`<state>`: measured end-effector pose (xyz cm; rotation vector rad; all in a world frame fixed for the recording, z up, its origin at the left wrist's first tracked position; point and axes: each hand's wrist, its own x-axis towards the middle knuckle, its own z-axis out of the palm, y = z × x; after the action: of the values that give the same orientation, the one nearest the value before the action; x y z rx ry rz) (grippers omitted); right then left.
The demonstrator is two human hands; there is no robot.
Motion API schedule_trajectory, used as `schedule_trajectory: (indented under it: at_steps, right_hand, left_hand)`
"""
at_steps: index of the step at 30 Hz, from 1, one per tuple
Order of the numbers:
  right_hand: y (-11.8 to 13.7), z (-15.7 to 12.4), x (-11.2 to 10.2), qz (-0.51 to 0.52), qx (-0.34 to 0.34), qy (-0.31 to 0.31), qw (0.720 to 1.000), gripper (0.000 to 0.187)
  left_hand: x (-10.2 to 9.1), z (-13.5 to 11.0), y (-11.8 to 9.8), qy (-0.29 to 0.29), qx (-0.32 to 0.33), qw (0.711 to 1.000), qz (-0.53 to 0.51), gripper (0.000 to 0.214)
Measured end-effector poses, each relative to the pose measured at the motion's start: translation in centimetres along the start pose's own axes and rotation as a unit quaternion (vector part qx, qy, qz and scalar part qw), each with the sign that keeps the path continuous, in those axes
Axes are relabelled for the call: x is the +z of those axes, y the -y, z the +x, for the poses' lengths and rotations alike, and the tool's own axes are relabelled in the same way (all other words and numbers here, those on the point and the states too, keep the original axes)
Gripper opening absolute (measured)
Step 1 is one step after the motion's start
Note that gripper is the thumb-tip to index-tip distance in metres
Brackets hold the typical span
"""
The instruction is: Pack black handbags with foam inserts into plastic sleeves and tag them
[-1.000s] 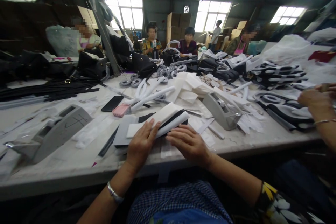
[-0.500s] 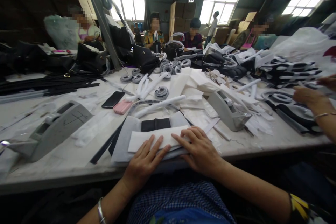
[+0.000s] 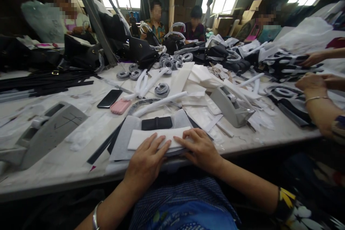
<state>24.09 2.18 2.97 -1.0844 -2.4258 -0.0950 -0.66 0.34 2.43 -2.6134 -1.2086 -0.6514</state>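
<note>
White strip (image 3: 169, 133), flat and oblong, lies under left hand (image 3: 147, 160) and right hand (image 3: 203, 152), both loosely spread.

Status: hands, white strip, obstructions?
Left hand and right hand resting on white strip. Strip lies over grey sheet, black piece just beyond strip. No blockage seen; tape dispensers stand apart, either side.

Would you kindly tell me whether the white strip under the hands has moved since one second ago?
Yes. Judged against the black phone, the white strip has shifted toward the near edge of the table.
</note>
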Motion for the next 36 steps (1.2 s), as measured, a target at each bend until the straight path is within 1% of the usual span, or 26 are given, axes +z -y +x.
schedule_trajectory:
  at_steps: [2, 3, 5, 6, 8, 9, 11, 13, 14, 16, 17, 18, 20, 22, 24, 26, 29, 31, 33, 36]
  right_hand:
    - [-0.3, 0.0, 0.0, -0.011, -0.031, 0.009, 0.999, 0.052]
    - [-0.5, -0.1, 0.3, -0.008, -0.049, 0.002, 0.999, 0.051]
    - [-0.7, -0.5, 1.1, 0.013, -0.077, -0.025, 0.997, 0.047]
    - [-0.8, -0.7, 1.5, 0.026, -0.08, -0.04, 0.996, 0.045]
    - [-0.7, -0.9, 1.8, 0.048, -0.065, -0.057, 0.995, 0.044]
    - [-0.7, -0.8, 1.6, 0.059, -0.052, -0.053, 0.996, 0.043]
    - [-0.6, 0.0, 0.5, 0.096, -0.033, -0.018, 0.995, 0.04]
    - [-0.9, 1.8, -1.1, 0.145, -0.01, 0.04, 0.989, 0.031]
    - [-1.2, 3.1, -1.8, 0.161, 0.011, 0.06, 0.985, 0.026]
    - [-2.3, 6.2, -2.2, 0.155, 0.074, 0.074, 0.982, 0.027]
    - [-3.0, 8.0, -2.0, 0.131, 0.114, 0.083, 0.981, 0.028]
    - [-3.7, 9.8, -1.4, 0.099, 0.15, 0.099, 0.979, 0.027]
    - [-5.4, 13.2, 0.5, 0.042, 0.211, 0.172, 0.961, 0.027]
    - [-6.9, 16.0, 2.5, 0.018, 0.246, 0.228, 0.942, 0.033]
    - [-8.1, 18.0, 4.2, 0.016, 0.269, 0.261, 0.927, 0.038]
    - [-8.9, 19.2, 5.1, 0.022, 0.294, 0.288, 0.911, 0.038]
    - [-9.7, 19.7, 5.5, 0.052, 0.323, 0.308, 0.894, 0.031]
    - [-10.0, 19.3, 5.2, 0.094, 0.33, 0.304, 0.889, 0.029]
    - [-10.2, 18.5, 4.9, 0.152, 0.33, 0.285, 0.887, 0.028]
    - [-10.1, 17.2, 4.3, 0.247, 0.321, 0.235, 0.883, 0.022]
  left_hand:
    - [0.1, 0.2, 0.3, 0.008, 0.017, 1.0, -0.002, 0.041]
    - [0.2, 0.2, 0.5, 0.012, 0.028, 1.0, 0.001, 0.04]
    - [0.6, 0.2, 0.8, 0.012, 0.049, 0.999, 0.011, 0.039]
    - [0.9, 0.1, 0.8, 0.004, 0.057, 0.998, 0.018, 0.038]
    - [1.5, -0.1, 0.8, -0.025, 0.063, 0.997, 0.032, 0.041]
    - [1.8, -0.2, 0.8, -0.039, 0.062, 0.997, 0.038, 0.043]
    - [2.1, -0.3, 0.6, -0.055, 0.056, 0.996, 0.046, 0.047]
    - [2.2, -0.4, 0.4, -0.06, 0.048, 0.996, 0.046, 0.048]
    - [2.2, -0.5, 0.3, -0.063, 0.046, 0.996, 0.044, 0.049]
    - [2.2, -0.5, 0.1, -0.07, 0.041, 0.996, 0.038, 0.05]
    - [2.2, -0.5, 0.1, -0.074, 0.037, 0.996, 0.034, 0.05]
    - [2.2, -0.5, 0.1, -0.078, 0.032, 0.996, 0.031, 0.051]
    - [2.2, -0.5, 0.0, -0.084, 0.027, 0.996, 0.027, 0.051]
    - [2.2, -0.5, 0.1, -0.088, 0.028, 0.995, 0.03, 0.052]
    - [2.2, -0.5, 0.1, -0.09, 0.029, 0.995, 0.034, 0.051]
    - [2.3, -0.5, 0.1, -0.093, 0.027, 0.995, 0.036, 0.051]
    - [2.7, -0.7, 0.0, -0.102, 0.021, 0.994, 0.032, 0.052]
    - [3.1, -0.7, 0.0, -0.115, 0.011, 0.993, 0.024, 0.053]
    - [3.3, -0.8, 0.0, -0.122, 0.004, 0.992, 0.018, 0.054]
    - [3.0, -0.8, 0.1, -0.109, 0.018, 0.994, 0.021, 0.054]
